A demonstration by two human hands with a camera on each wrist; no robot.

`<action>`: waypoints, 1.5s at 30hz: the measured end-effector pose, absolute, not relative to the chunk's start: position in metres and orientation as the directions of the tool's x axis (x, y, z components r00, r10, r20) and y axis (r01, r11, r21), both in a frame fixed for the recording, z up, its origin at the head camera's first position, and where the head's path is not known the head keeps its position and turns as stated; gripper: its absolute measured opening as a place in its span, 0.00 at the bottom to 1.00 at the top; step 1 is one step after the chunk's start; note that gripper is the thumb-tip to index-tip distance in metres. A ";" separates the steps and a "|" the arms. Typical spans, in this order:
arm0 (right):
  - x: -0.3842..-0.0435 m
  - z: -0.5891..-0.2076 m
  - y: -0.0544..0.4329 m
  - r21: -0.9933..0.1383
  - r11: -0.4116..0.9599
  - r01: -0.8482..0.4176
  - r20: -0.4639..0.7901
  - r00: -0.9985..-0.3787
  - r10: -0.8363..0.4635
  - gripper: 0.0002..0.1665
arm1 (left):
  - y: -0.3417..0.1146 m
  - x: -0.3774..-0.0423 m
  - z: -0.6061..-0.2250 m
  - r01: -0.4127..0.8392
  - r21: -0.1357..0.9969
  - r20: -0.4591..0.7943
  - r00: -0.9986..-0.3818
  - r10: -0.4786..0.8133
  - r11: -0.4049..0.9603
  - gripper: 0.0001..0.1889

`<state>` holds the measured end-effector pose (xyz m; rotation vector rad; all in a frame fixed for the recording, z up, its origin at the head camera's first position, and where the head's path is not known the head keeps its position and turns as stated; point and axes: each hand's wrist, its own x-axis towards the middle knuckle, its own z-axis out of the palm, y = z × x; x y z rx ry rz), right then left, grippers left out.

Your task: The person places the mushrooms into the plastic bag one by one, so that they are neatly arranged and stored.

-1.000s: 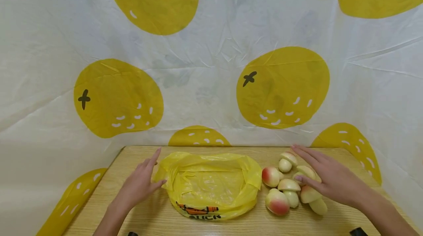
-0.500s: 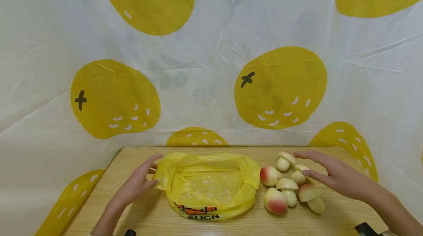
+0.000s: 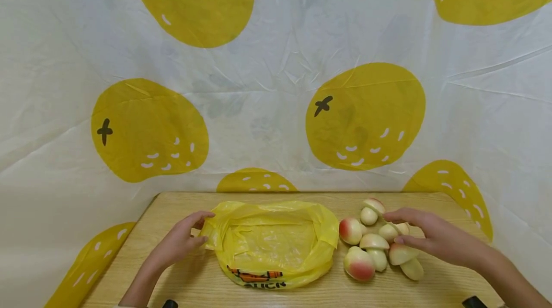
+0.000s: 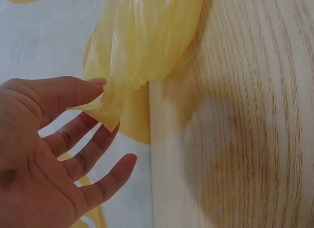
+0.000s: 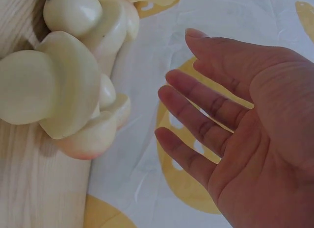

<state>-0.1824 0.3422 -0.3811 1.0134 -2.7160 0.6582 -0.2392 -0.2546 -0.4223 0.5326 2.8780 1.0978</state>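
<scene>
A yellow plastic bag point(image 3: 276, 245) with an orange print and black letters lies with its mouth spread wide on the wooden table. At its left edge, my left hand point(image 3: 178, 241) pinches a corner of the bag point(image 4: 110, 98) between thumb and fingers, as the left wrist view shows. Several model mushrooms, cream with red-blushed caps, lie in a cluster to the right of the bag, among them one mushroom point(image 3: 376, 250) in the middle. Over the cluster's right side hovers my right hand point(image 3: 435, 238), fingers parted and slightly bent. In the right wrist view a gap separates its fingers from the nearest mushroom point(image 5: 68, 86).
The wooden table point(image 3: 319, 296) ends at the back against a pale curtain point(image 3: 258, 126) printed with large yellow fruit shapes, which also hangs along both sides. Dark strap-like pieces show near both wrists at the bottom of the head view.
My left hand has come right to the bag's left edge, and its fingers have bent and taken hold of it. My right hand has lowered a little, its fingers less stretched.
</scene>
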 end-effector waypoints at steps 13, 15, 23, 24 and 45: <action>-0.191 -0.400 0.321 -0.520 0.484 -0.704 0.234 -0.662 -0.712 0.25 | -0.254 -0.238 -0.425 0.263 0.656 0.068 -0.954 0.292 0.708 0.33; -0.191 -0.402 0.317 -0.508 0.472 -0.720 0.247 -0.647 -0.721 0.25 | -0.254 -0.238 -0.425 0.265 0.654 0.069 -0.954 0.293 0.708 0.33; -0.195 -0.400 0.299 -0.507 0.478 -0.718 0.209 -0.640 -0.740 0.26 | -0.253 -0.238 -0.425 0.272 0.644 0.073 -0.952 0.296 0.715 0.33; -0.195 -0.401 0.299 -0.506 0.478 -0.718 0.205 -0.638 -0.742 0.26 | -0.253 -0.238 -0.425 0.273 0.645 0.073 -0.952 0.298 0.714 0.33; -0.196 -0.412 0.269 -0.528 0.375 -0.762 0.203 -0.542 -0.815 0.28 | -0.251 -0.237 -0.424 0.268 0.639 0.067 -0.953 0.296 0.721 0.33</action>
